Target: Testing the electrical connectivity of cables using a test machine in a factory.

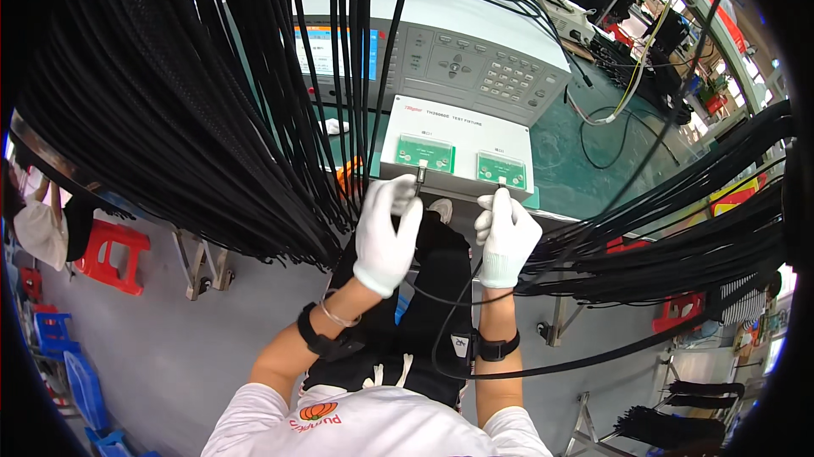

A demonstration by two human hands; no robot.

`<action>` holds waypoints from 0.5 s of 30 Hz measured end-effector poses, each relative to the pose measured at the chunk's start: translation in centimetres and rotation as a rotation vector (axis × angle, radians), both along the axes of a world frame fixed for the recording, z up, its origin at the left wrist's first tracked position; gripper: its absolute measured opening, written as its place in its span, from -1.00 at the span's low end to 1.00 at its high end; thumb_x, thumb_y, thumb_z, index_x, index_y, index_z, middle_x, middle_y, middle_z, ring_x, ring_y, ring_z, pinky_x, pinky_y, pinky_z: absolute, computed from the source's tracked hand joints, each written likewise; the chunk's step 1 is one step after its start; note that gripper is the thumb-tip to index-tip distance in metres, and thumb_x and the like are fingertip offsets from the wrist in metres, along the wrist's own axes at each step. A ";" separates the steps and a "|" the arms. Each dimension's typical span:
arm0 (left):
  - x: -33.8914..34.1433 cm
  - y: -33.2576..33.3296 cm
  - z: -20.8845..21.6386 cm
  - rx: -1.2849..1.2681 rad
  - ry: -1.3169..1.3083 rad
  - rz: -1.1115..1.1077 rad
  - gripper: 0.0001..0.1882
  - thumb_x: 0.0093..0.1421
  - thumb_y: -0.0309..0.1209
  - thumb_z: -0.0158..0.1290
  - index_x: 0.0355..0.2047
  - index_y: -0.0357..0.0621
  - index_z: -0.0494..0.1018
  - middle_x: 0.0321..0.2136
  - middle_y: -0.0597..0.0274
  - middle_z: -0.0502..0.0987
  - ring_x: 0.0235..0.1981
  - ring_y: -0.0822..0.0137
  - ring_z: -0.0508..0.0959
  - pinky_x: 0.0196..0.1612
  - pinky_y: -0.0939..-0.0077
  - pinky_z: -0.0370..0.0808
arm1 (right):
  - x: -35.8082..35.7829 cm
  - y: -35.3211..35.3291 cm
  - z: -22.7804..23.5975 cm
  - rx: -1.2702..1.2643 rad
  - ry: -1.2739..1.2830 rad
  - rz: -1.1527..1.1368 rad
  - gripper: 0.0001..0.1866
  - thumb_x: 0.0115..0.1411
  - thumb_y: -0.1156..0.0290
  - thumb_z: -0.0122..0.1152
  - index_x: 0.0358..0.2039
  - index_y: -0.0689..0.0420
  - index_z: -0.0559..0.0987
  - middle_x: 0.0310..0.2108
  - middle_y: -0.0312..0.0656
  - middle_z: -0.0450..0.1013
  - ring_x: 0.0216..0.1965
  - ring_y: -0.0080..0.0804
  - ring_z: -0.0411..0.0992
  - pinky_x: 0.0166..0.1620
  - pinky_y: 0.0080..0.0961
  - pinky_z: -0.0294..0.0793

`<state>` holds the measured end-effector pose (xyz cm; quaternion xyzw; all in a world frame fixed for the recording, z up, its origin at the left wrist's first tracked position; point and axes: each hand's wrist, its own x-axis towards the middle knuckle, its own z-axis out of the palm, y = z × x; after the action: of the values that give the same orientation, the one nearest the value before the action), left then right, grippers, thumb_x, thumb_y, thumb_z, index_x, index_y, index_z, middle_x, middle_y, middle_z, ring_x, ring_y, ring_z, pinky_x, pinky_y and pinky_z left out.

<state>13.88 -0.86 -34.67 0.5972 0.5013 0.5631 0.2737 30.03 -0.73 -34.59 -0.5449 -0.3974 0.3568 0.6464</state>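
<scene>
A white test fixture (464, 119) carries two green socket boards. At the left socket board (426, 154), a black cable plug (420, 175) is lined up at the front port. My left hand (386, 241), in a white glove, has its thumb and slightly blurred fingertips closed around this plug's lower end. At the right socket board (500, 169), my right hand (509, 238), also gloved, pinches the other cable plug (502, 186); the fingers mostly cover it. A thin black cable (454, 303) loops below my hands. How deep either plug sits cannot be made out.
Behind the fixture stands a grey tester (458, 58) with a lit screen (339, 52) and keypad. Thick bundles of black cables hang at left (195, 109) and right (661, 245). The bench (560, 152) is green. A red stool (114, 255) stands on the floor at left.
</scene>
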 end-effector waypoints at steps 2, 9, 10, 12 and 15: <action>-0.3 -2.3 -0.3 0.390 0.234 0.070 -0.59 0.02 -0.64 -0.02 -0.05 -0.39 0.42 -0.10 -0.07 0.44 -0.06 -0.01 0.47 0.09 0.19 0.38 | 0.9 0.1 0.6 -0.126 -0.064 0.000 -0.67 0.35 0.32 0.09 -0.42 0.32 0.61 -0.72 -0.31 0.41 -0.72 -0.70 0.27 -0.62 -0.74 0.22; 3.7 -5.9 -3.8 0.379 0.581 -0.830 -0.21 -0.07 -0.37 0.19 0.20 -0.37 0.21 0.15 -0.07 0.33 0.30 -0.02 0.23 0.38 0.06 0.04 | 4.4 -8.9 9.7 0.525 -0.801 -0.369 -0.68 0.18 0.52 0.03 -0.06 0.33 0.54 -0.17 0.01 0.54 -0.31 -0.32 0.52 -0.18 -0.51 0.53; 4.4 -5.6 -4.3 0.399 0.580 -0.826 -0.22 -0.04 -0.36 0.18 0.20 -0.36 0.21 0.15 -0.06 0.34 0.31 -0.02 0.23 0.38 0.05 0.03 | 4.0 -10.5 10.8 0.499 -0.918 -0.134 -0.64 0.13 0.56 0.03 -0.04 0.33 0.53 -0.14 0.05 0.53 -0.25 -0.21 0.53 -0.10 -0.44 0.52; 5.6 -5.1 -5.0 0.460 0.656 -0.803 -0.25 0.03 -0.33 0.16 0.21 -0.38 0.20 0.14 -0.08 0.34 0.29 -0.03 0.24 0.39 0.05 0.04 | 2.5 -11.3 12.3 0.508 -1.033 0.201 -0.52 0.07 0.62 0.04 0.08 0.32 0.42 0.02 0.11 0.42 -0.05 -0.05 0.45 0.08 -0.33 0.38; 6.4 -4.4 -5.2 0.421 0.609 -0.829 -0.27 0.09 -0.32 0.12 0.20 -0.45 0.18 0.09 -0.18 0.37 0.26 -0.07 0.28 0.37 0.06 0.07 | 2.6 -8.3 14.2 0.343 -1.030 -0.067 -0.37 0.13 0.63 0.05 0.26 0.34 0.24 0.32 0.15 0.14 0.28 -0.05 0.23 0.32 -0.31 0.12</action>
<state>20.30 -5.26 -39.91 0.9222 0.1575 0.2980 0.1898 32.63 -8.99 -20.42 -0.5482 -0.6976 -0.0471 0.4589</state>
